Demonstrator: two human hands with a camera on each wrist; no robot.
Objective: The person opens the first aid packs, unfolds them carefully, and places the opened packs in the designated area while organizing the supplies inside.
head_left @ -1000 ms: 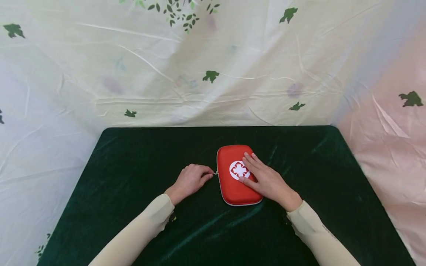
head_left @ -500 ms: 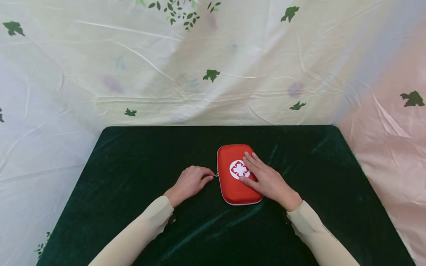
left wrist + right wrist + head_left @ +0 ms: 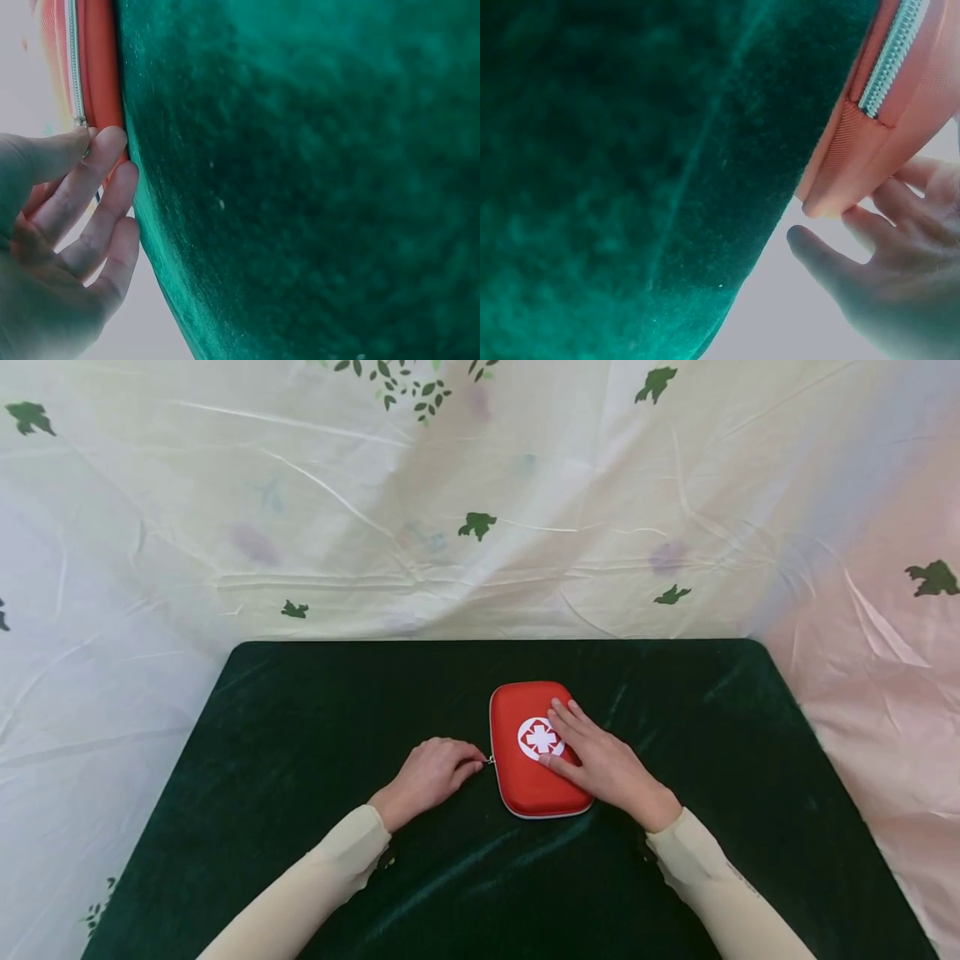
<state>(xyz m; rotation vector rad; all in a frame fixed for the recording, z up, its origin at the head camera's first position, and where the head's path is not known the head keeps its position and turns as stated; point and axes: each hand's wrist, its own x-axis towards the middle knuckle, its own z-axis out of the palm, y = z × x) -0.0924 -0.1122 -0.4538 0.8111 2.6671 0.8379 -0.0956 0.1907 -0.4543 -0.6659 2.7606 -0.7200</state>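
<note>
A red hard-shell first-aid case [image 3: 525, 792] with a white cross emblem lies flat on the table. At its left side, my left hand [image 3: 426, 777] pinches the small metal zipper pull [image 3: 491, 761] between thumb and index finger. The left wrist view shows the silvery zipper teeth [image 3: 73, 60] running up from the pinched pull, while the other fingers curve loosely below. My right hand [image 3: 609, 768] rests on top of the case, fingers straight and slightly spread, partly covering the emblem. In the right wrist view, the zipper's end [image 3: 870, 105] shows on the case's side.
Dark green velvet cloth [image 3: 337, 710] covers the table, with a few soft creases near the front. Behind and beside it hangs pale fabric [image 3: 570, 527] printed with green leaves, pinkish on the right.
My left hand has drawn the zipper pull a little toward me along the case's left edge. The right hand stays in place on the case. The head view has tilted slightly.
</note>
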